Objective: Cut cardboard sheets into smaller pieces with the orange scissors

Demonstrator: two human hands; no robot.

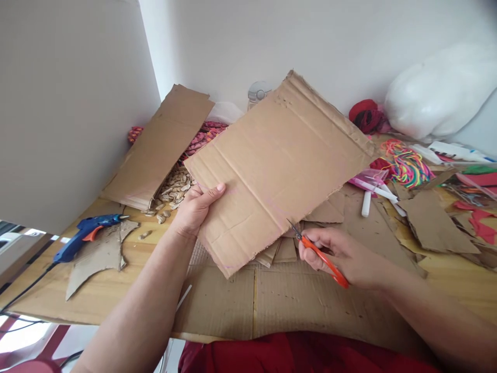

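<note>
A large sheet of brown cardboard [267,155] is held up at a tilt above the table, with faint pink lines drawn on it. My left hand [198,207] grips its left edge, thumb on the front face and fingers behind. In my right hand [330,248] is a pair of scissors [324,259] with orange handles. Their dark blades sit at the sheet's lower right edge; whether they are parted is too small to tell. Beneath the sheet, smaller cardboard pieces [285,251] lie on a flat cardboard base [310,295].
A blue glue gun [87,233] rests on a cardboard scrap [101,254] at left. Behind stand a folded cardboard panel [163,140] and a pile of peanut-like shells [174,186]. Colourful cords [406,163], more scraps [438,220] and a white plastic bag [435,93] fill the right side.
</note>
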